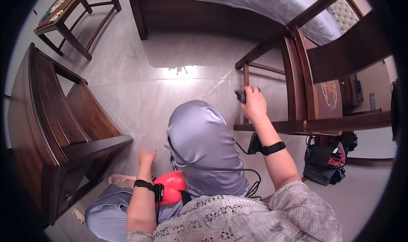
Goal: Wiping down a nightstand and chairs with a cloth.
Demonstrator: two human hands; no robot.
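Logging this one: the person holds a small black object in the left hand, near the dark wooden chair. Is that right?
Not quite. The head view shows the small black object in the right hand, not the left hand. It is indeed near the dark wooden chair.

**Your surroundings**

Beyond your right fingers point(254, 90) lies silvery fabric bedding point(246, 0) on a dark-brown wooden bed frame point(199, 17). Far left of them, you have a rectangular wooden stool point(63, 12) with patterned seat; behind them, rightward, a black bag point(319, 159).
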